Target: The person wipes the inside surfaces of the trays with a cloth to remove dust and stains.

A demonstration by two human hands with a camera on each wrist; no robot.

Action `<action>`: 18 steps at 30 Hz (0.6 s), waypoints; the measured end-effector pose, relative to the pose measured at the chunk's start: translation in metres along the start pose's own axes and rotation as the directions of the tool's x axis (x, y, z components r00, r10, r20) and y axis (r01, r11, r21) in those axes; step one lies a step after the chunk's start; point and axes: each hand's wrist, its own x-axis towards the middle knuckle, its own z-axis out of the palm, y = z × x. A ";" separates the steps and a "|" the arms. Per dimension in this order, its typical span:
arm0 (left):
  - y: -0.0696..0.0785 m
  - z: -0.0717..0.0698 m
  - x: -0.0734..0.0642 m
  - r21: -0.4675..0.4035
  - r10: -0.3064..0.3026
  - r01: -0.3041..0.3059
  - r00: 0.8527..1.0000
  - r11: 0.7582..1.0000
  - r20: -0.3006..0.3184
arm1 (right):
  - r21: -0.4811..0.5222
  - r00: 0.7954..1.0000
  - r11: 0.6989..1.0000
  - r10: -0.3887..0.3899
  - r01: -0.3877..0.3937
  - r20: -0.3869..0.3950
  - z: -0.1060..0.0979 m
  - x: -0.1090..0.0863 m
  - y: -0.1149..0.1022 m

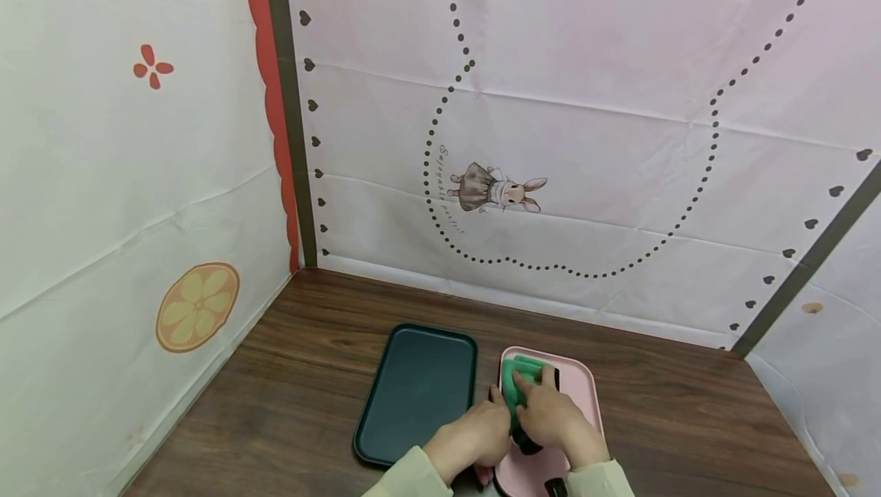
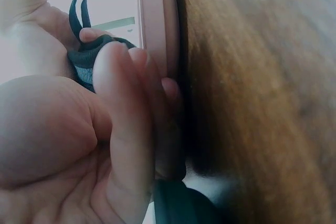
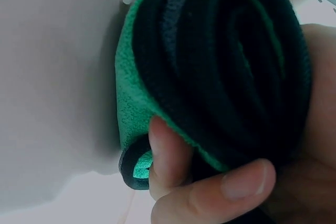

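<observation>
A folded green cloth [image 1: 512,401] with black edging lies on a pink tray [image 1: 581,382]. My right hand [image 1: 551,413] reaches over the cloth from the right. In the right wrist view, its thumb and finger grip the folded green cloth [image 3: 131,93] at its edge, and dark layers bulge beside the palm. My left hand [image 1: 478,432] is at the cloth's left side. The left wrist view has its fairly straight fingers [image 2: 126,103] against the dark edge of the cloth [image 2: 84,66]. A black loop [image 2: 79,11] stands up there.
A dark teal tray [image 1: 420,390] lies left of the pink one on the brown wooden table [image 1: 289,397]. A small black piece [image 1: 554,487] shows on the pink tray near the front. White printed sheets [image 1: 585,138] stand behind and at both sides.
</observation>
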 end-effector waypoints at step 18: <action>-0.001 0.002 0.000 -0.003 0.022 -0.022 1.000 1.000 -0.013 | -0.016 0.999 1.000 0.008 -0.009 -0.042 0.009 -0.013 -0.004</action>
